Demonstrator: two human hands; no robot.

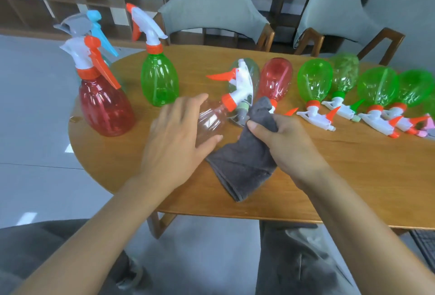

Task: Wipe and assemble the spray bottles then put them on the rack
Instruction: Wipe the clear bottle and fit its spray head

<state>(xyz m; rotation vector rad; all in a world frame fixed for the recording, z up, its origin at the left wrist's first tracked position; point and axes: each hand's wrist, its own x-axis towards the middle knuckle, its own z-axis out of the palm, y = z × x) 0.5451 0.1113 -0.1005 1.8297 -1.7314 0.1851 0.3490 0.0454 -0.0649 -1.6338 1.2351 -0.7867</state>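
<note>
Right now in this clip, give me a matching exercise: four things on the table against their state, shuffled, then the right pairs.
Things:
1. clear bottle
2. grey cloth
3. upright green bottle
4. upright red bottle

States:
A. stands at the table's left edge, orange-and-white sprayer on
B. gripped by the right hand, its lower end draped on the table
C. lying on its side under the left hand
D. stands behind the left hand, farther from the person, sprayer on

Pairs: 1-C, 2-B, 3-D, 4-A
</note>
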